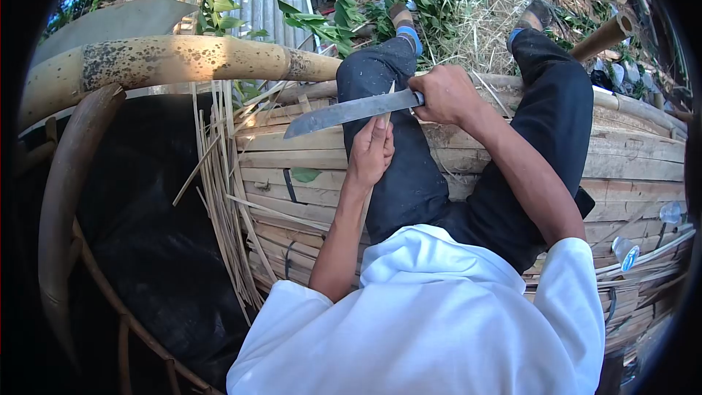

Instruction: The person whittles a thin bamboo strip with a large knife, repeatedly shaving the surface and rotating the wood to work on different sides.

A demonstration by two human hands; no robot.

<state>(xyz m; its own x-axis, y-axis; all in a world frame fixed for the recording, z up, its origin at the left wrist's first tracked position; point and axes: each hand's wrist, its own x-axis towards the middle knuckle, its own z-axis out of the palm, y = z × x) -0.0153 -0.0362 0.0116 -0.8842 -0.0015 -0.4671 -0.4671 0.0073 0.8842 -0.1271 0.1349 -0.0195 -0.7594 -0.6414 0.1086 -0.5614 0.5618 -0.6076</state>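
My right hand (444,95) is closed around the dark handle of a machete (344,114), whose broad grey blade points to the left. Above my left thigh, my left hand (371,152) pinches a thin bamboo strip (365,203). The strip runs down along my left forearm, and its pointed tip shows just past the blade's upper edge. The blade crosses the strip right above my left fingers. Whether the edge cuts into the strip cannot be made out. My right palm and most of the handle are hidden.
I sit on a slatted bamboo platform (292,157). Thin split strips (219,197) lie in a bundle to my left, beside a black sheet (146,249). A thick bamboo pole (190,58) crosses the upper left. Plastic cups (625,252) lie at the right. Leafy branches (424,0) cover the ground ahead.
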